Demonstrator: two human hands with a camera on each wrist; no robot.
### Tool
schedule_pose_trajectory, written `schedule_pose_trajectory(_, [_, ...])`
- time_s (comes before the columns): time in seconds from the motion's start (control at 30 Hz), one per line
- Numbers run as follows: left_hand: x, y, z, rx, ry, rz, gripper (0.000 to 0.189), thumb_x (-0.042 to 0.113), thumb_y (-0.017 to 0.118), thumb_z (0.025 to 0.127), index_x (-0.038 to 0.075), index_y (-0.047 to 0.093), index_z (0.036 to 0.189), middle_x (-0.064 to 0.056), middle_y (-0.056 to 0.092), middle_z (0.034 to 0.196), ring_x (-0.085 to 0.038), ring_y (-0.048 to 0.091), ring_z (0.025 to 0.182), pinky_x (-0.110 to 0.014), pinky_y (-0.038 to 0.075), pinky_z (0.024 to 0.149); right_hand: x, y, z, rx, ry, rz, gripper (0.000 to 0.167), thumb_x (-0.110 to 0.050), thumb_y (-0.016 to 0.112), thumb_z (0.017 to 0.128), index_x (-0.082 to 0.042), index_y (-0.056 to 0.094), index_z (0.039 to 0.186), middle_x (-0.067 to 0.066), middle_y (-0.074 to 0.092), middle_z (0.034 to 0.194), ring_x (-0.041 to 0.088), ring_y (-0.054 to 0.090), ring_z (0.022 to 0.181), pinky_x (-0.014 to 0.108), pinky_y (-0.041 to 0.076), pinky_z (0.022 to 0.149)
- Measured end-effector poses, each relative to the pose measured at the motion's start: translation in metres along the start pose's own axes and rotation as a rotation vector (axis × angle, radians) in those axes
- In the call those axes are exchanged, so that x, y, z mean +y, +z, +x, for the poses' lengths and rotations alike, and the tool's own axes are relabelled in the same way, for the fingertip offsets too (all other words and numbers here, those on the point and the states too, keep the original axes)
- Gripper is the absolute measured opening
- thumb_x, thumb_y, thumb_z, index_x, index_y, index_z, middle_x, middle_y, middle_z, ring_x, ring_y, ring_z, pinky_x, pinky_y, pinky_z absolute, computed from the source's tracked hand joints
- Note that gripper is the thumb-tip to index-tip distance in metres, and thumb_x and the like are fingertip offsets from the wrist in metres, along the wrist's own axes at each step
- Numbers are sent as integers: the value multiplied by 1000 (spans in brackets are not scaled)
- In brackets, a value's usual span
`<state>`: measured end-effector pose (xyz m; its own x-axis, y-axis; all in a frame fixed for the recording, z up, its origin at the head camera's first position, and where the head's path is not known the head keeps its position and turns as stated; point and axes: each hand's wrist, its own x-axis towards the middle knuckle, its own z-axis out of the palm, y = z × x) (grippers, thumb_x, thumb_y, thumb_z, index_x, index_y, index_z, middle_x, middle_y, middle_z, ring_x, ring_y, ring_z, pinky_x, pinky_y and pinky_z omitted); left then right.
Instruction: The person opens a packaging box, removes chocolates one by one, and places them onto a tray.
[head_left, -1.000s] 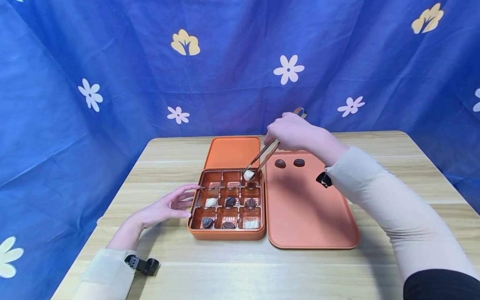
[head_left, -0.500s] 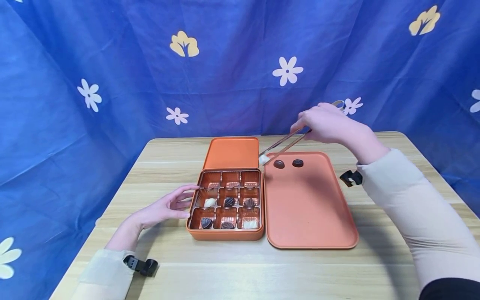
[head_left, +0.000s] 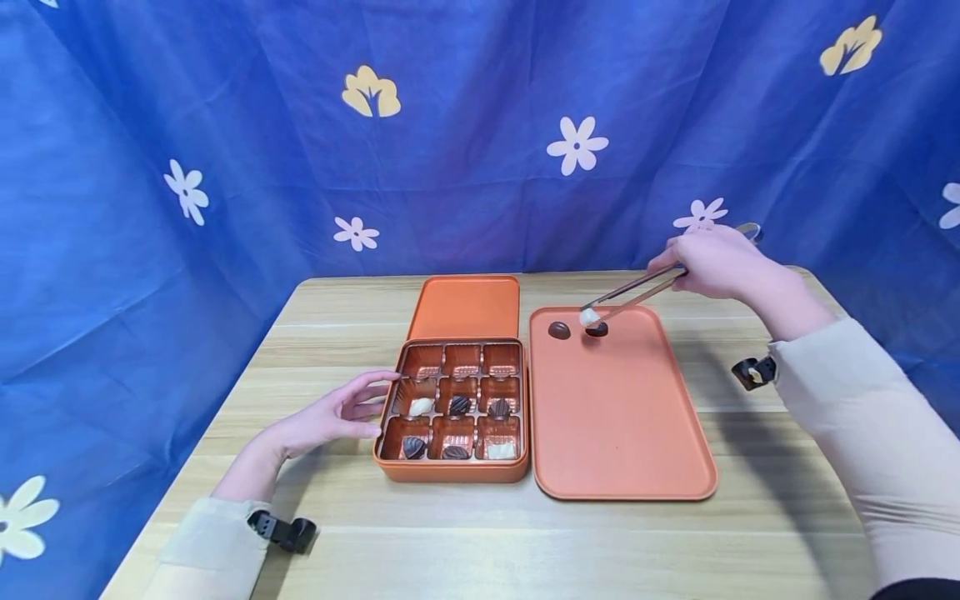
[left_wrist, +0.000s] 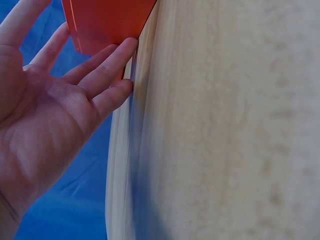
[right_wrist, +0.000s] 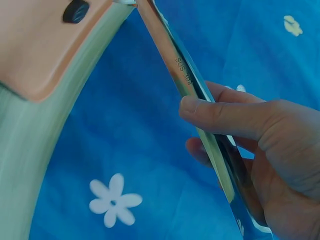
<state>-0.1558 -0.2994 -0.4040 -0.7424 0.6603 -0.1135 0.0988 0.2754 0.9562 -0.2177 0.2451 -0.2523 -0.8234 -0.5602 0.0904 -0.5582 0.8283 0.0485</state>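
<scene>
My right hand [head_left: 722, 260] grips metal tongs [head_left: 633, 293] stamped with lettering in the right wrist view. A white chocolate [head_left: 589, 317] is pinched at their tips, over the far part of the pink tray [head_left: 622, 408]. On that tray sit a smooth brown chocolate [head_left: 558, 331] and a dark chocolate [head_left: 597, 330], partly overlapped by the white one in the head view. My left hand [head_left: 333, 417] rests its extended fingers and thumb against the left side of the orange box [head_left: 450, 474]. Dark and white chocolates fill the box's middle and front rows; its back row holds none.
Behind the box lies an orange lid [head_left: 467, 305]. All of it stands on a wooden table [head_left: 420, 542], with a blue flowered cloth [head_left: 465, 125] hanging at the back. The tray sits close beside the box's right side.
The right hand has carried the white chocolate in the tongs out of the box's back right compartment, rightward over the tray. My left hand has stayed at the box.
</scene>
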Motion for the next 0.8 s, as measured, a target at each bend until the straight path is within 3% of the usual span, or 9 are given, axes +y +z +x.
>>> schedule_pose_trajectory(0.17, [-3,0,0,-3,13,15,75,3,67,89,8,25,151,-32,23,151,-52,28,134,-41,38,105,14,6,-13,-17,46,-17,40,-4,78,74,-11,74,113,13,69,112,34,62,105,50,46,76])
schedule_pose_trajectory(0.3, [-3,0,0,-7,16,16,76,3,67,89,9,24,152,-32,22,151,-52,28,134,-36,40,103,23,11,-22,-35,73,-39,41,-3,77,73,-11,74,112,15,69,109,35,64,96,51,44,73])
schedule_pose_trajectory(0.63, [-1,0,-1,-2,3,7,78,4,68,88,8,23,152,-31,21,152,-52,28,134,-51,34,106,37,28,-24,-78,106,-53,38,-3,78,71,-13,75,108,16,69,108,37,65,91,52,44,71])
schedule_pose_trajectory(0.8, [-1,0,0,-2,-5,-4,79,3,69,88,10,23,152,-28,21,153,-50,28,135,-36,39,103,40,32,-19,-86,116,-46,39,-3,77,70,-12,75,108,17,69,108,36,65,92,49,44,69])
